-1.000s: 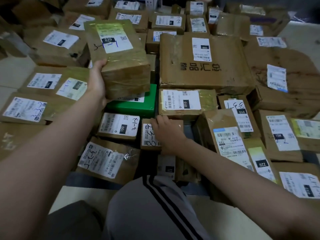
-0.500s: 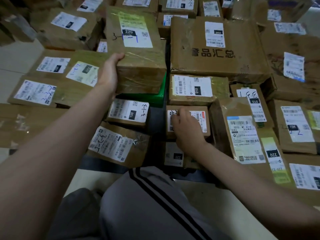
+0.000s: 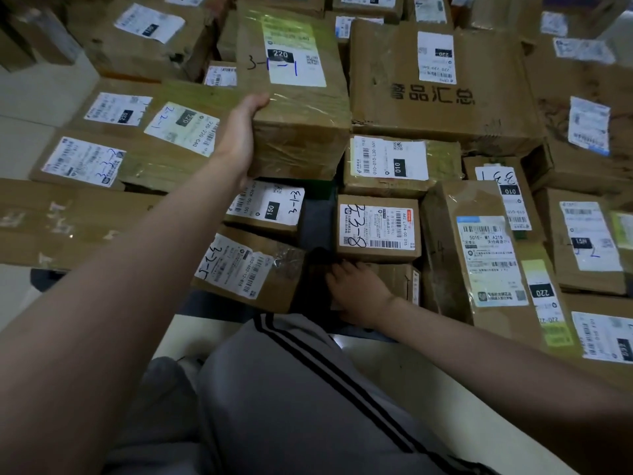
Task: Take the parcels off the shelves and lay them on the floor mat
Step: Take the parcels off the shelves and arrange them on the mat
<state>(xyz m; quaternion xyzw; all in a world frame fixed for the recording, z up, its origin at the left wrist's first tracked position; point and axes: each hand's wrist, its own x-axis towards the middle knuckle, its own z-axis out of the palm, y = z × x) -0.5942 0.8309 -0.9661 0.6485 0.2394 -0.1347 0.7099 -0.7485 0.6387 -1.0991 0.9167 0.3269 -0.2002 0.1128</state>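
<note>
Floor (image 3: 30, 97) crowded with labelled cardboard parcels (image 3: 442, 108). Left hand (image 3: 239, 138) grips taped parcel (image 3: 301, 111), upper centre. Right hand (image 3: 356, 293), lower centre, on small box (image 3: 397, 281); finger position cannot be told.

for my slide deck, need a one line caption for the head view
Left hand holds a taped parcel over labelled boxes; right hand rests on a low box.

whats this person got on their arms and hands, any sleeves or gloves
The left forearm and right forearm are bare, with no sleeve in view. The left hand and right hand have no gloves, and no watch, band or ring shows. The only clothing visible is grey trousers with black stripes.
</note>
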